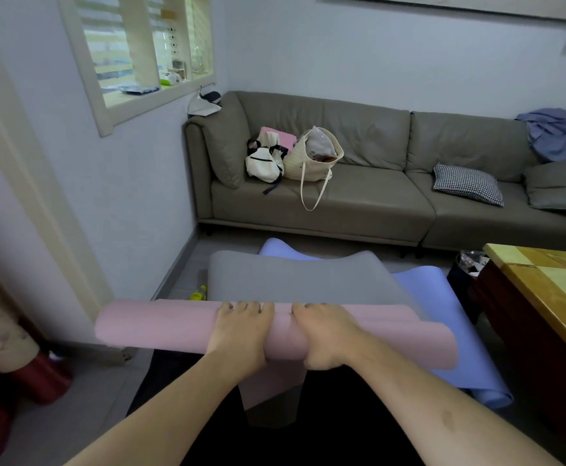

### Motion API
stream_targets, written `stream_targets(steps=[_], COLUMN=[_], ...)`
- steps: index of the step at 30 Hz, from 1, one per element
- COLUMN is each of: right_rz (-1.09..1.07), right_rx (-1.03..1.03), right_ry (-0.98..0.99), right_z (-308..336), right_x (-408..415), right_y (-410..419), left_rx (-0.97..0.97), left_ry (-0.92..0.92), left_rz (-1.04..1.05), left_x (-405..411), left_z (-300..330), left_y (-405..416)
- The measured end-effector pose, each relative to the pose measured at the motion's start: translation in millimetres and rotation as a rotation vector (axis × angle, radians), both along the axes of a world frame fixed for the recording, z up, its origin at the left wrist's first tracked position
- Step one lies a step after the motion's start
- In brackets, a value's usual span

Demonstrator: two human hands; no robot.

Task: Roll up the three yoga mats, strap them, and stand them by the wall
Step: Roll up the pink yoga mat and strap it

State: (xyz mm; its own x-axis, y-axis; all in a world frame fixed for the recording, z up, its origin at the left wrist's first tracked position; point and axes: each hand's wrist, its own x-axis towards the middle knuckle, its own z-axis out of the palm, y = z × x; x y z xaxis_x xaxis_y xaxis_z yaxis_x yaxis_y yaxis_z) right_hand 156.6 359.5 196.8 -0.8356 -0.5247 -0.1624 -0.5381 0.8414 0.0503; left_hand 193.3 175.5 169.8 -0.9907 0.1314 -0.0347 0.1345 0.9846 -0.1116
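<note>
A pink yoga mat (160,326) is rolled into a long tube held crosswise in front of me, above the floor. My left hand (241,332) grips the roll near its middle, fingers curled over the top. My right hand (325,334) grips it just beside the left one, thumb underneath. A loose pink flap hangs below the roll between my arms. A grey mat (295,277) lies flat on the floor beyond the roll. Under it lies a lilac-blue mat (422,284), its near end curled at the lower right.
A grey sofa (375,196) with bags and cushions stands along the far wall. A wooden table (550,280) is at the right, with a dark bin beside it. A small yellow bottle (198,292) lies by the left wall (113,203). Red objects sit at lower left.
</note>
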Motion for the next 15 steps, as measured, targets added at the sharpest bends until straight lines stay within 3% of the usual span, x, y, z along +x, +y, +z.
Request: stream_targets(steps=[8, 15], right_rz=[0.039, 0.021], right_rx=[-0.022, -0.012], right_ry=[0.251, 0.204], right_z=[-35, -29], right_x=[22, 8], right_y=[6, 0], left_rx=[0.051, 0.018], left_ry=[-0.118, 0.115], left_rz=[0.028, -0.030], left_x=[-13, -1], left_z=[17, -17], left_y=[1, -5])
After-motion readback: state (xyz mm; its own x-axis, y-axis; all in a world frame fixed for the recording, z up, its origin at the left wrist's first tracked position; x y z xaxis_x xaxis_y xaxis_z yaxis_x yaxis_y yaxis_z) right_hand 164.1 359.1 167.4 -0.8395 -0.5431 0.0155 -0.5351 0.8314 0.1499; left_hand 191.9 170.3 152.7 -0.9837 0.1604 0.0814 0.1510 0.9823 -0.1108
